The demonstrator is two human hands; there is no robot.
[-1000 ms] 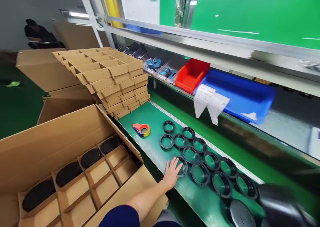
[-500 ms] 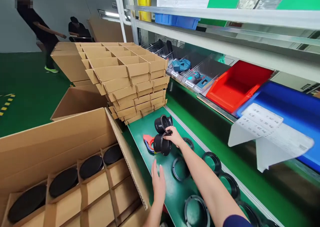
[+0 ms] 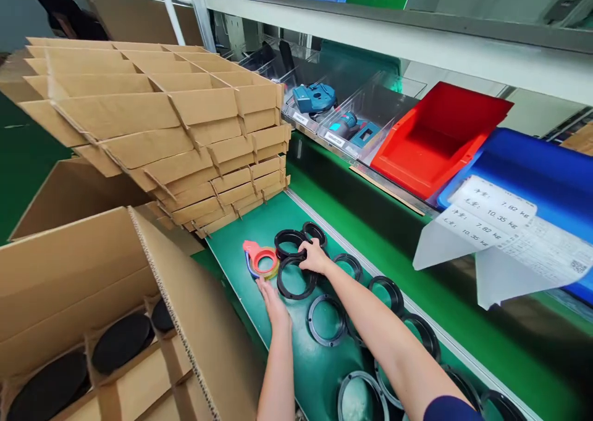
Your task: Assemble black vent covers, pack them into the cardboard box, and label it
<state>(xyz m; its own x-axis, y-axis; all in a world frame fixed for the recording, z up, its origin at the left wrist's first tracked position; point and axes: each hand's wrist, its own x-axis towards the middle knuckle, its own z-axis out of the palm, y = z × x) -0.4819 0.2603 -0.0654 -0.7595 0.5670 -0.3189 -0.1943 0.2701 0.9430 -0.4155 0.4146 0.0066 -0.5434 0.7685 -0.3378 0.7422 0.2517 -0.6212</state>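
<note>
Black discs (image 3: pixel 123 342) already sit in the carton (image 3: pixel 60 266); right hand (image 3: pixel 317 258) pinches two rings (image 3: pixel 281 279), left hand (image 3: pixel 276 307) straight-fingered by the tape holder (image 3: pixel 257 255), more rings (image 3: pixel 311 323) loose on the bench (image 3: pixel 245 226).

A factory packing or assembly station is indicated by the green workbench (image 3: pixel 315 371), the labelled clear bins (image 3: pixel 334 139), the stacked cardboard dividers (image 3: pixel 204 109) and the partitioned carton (image 3: pixel 55 273).

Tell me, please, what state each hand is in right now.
Left hand: open, beside the tape dispenser.
Right hand: closed on two black rings.
</note>
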